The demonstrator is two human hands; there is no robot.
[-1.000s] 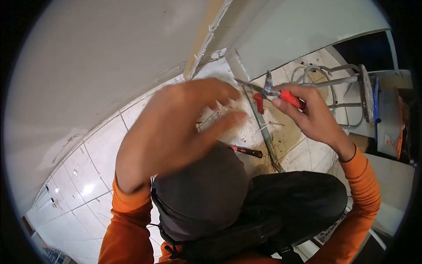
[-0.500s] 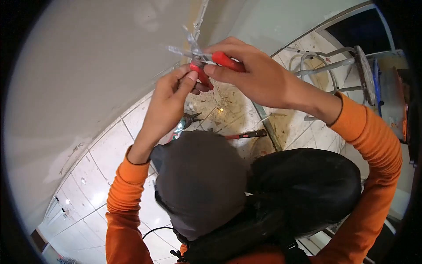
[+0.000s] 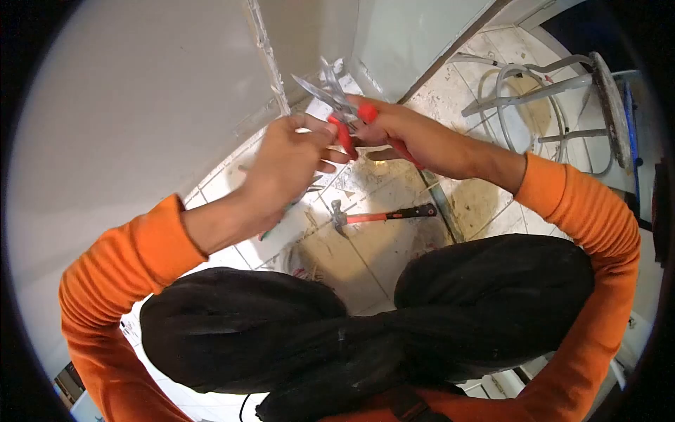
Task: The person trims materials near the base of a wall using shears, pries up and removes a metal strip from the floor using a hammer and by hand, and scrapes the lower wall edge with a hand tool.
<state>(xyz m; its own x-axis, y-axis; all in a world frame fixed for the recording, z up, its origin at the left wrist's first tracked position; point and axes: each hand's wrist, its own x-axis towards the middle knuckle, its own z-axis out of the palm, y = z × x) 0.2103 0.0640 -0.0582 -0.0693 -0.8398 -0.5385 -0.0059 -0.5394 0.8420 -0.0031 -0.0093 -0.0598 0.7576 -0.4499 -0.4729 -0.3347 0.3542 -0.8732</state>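
Note:
A pair of red-handled snips is held up in front of the wall corner, its two metal blades spread apart and pointing up and away. My left hand is at the nearer red handle, with thumb and fingertips closed on it and the lower fingers loosely extended. Around the other red handle is my right hand, partly covering it. Nothing shows between the blades. On the floor below lies a claw hammer with a red and black handle. Another tool lies mostly hidden behind my left wrist.
A grey wall rises close on the left and meets a pale panel at a rough corner. Debris litters the tiled floor. At the right lies a metal-legged stool beside a coiled hose. My bent knees are below.
My head has tilted back, so the grey cap no longer blocks the view and the hammer shows fully. The snips have shifted slightly right and down. My left arm has swung outward.

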